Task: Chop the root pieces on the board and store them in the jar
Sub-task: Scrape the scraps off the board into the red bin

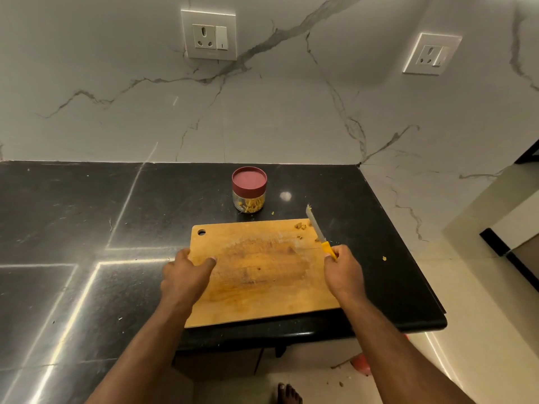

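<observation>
A wooden cutting board [262,269] lies on the black counter near its front edge. My left hand [186,272] grips the board's left edge, thumb on top. My right hand [344,269] holds a knife [316,228] by its yellow handle, blade pointing away over the board's right edge. A few small root bits [300,227] sit at the board's far right corner. Behind the board stands a clear jar [249,189] with a dark red lid on it and chopped yellow pieces at its bottom.
The black counter [87,228] ends at a rounded edge on the right and front. A stray root bit [384,258] lies right of the board, another near the jar [273,213]. Marble wall with two sockets stands behind. A bare foot shows below on the floor.
</observation>
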`<state>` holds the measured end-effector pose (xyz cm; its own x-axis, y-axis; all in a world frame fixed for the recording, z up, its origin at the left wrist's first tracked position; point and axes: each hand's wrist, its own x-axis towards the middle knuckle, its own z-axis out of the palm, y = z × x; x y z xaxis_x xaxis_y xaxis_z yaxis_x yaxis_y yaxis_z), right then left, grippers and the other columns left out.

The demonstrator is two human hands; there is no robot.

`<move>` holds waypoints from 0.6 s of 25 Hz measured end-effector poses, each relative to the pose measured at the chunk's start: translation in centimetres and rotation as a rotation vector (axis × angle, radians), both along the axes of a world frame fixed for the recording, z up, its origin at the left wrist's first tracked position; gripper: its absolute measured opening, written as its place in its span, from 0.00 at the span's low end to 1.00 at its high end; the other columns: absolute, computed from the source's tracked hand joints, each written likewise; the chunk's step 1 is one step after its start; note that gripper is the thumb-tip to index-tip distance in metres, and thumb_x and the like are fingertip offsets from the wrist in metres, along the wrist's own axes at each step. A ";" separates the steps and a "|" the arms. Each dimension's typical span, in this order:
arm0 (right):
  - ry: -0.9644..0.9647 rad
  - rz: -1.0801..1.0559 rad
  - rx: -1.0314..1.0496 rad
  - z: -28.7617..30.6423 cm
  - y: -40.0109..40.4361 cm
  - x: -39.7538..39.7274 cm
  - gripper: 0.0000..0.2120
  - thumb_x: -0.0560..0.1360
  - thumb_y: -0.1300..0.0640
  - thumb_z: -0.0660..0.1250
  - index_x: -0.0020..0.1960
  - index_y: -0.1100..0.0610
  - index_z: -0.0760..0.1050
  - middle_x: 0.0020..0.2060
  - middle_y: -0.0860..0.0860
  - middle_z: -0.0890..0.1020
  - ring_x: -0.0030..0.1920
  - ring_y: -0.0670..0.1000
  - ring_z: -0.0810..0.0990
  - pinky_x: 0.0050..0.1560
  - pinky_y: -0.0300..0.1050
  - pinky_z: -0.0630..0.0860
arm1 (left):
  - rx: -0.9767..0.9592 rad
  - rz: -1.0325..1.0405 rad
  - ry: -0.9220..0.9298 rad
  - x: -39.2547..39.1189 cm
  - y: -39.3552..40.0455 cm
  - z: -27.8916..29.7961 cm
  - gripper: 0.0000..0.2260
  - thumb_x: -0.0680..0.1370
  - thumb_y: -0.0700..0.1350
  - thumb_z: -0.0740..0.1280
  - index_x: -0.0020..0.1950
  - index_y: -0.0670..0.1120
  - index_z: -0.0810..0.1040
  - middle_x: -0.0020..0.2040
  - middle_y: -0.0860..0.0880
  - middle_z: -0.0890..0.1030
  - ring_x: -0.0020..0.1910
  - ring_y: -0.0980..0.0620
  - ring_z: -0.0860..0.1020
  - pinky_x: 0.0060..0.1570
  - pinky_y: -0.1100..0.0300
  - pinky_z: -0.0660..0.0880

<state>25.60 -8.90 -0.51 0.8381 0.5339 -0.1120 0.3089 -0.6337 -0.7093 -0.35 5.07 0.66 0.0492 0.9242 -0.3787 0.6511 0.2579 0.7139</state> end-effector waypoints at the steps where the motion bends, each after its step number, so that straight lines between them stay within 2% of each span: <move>1: 0.018 -0.023 0.009 0.1 0.0 0.4 0.03 0.81 0.55 0.61 0.50 0.53 0.73 0.42 0.49 0.78 0.41 0.49 0.76 0.39 0.47 0.73 | -0.046 0.061 -0.080 -0.2 0.3 0.3 0.33 0.77 0.57 0.70 0.78 0.48 0.63 0.73 0.39 0.69 0.67 0.35 0.72 0.64 0.40 0.72; 3: 0.039 -0.034 0.014 0.2 -0.4 1.2 0.03 0.81 0.54 0.62 0.50 0.53 0.73 0.41 0.49 0.77 0.41 0.49 0.76 0.39 0.47 0.73 | -0.119 0.172 -0.236 -0.8 0.6 0.6 0.28 0.79 0.55 0.69 0.75 0.43 0.68 0.68 0.39 0.74 0.63 0.36 0.76 0.62 0.38 0.74; 6: 0.033 -0.024 0.016 0.1 -1.3 1.3 0.03 0.81 0.54 0.62 0.50 0.52 0.73 0.42 0.49 0.78 0.42 0.49 0.77 0.39 0.45 0.73 | -0.242 0.209 -0.456 -1.1 -0.5 1.7 0.17 0.81 0.55 0.66 0.59 0.42 0.78 0.51 0.42 0.82 0.50 0.40 0.81 0.54 0.40 0.78; 8: 0.044 -0.025 0.022 -0.1 -1.9 1.2 0.02 0.81 0.54 0.63 0.50 0.51 0.73 0.42 0.48 0.78 0.42 0.48 0.76 0.39 0.44 0.73 | -0.327 0.168 -0.565 -1.3 -1.5 2.1 0.17 0.81 0.59 0.64 0.58 0.46 0.78 0.51 0.42 0.84 0.51 0.38 0.83 0.52 0.39 0.79; 11: 0.072 0.000 0.053 -0.2 -3.1 1.3 0.03 0.80 0.53 0.63 0.52 0.52 0.74 0.43 0.48 0.78 0.43 0.47 0.77 0.38 0.42 0.72 | -0.367 0.177 -0.663 -1.4 -3.0 2.2 0.20 0.82 0.63 0.59 0.60 0.49 0.77 0.53 0.41 0.84 0.53 0.36 0.82 0.54 0.32 0.77; 15: 0.026 0.034 0.092 -0.3 -5.3 2.0 0.02 0.79 0.53 0.65 0.50 0.51 0.76 0.45 0.49 0.79 0.45 0.48 0.78 0.43 0.45 0.76 | -0.248 0.209 -0.647 -1.5 -5.4 2.3 0.21 0.82 0.62 0.58 0.60 0.46 0.77 0.51 0.43 0.82 0.48 0.41 0.81 0.50 0.39 0.78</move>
<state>27.61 -14.24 -0.82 0.8165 0.5714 -0.0825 0.3099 -0.5544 -0.7724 -1.87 -0.29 2.91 0.1659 0.8293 -0.5337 0.0370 0.5356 0.8437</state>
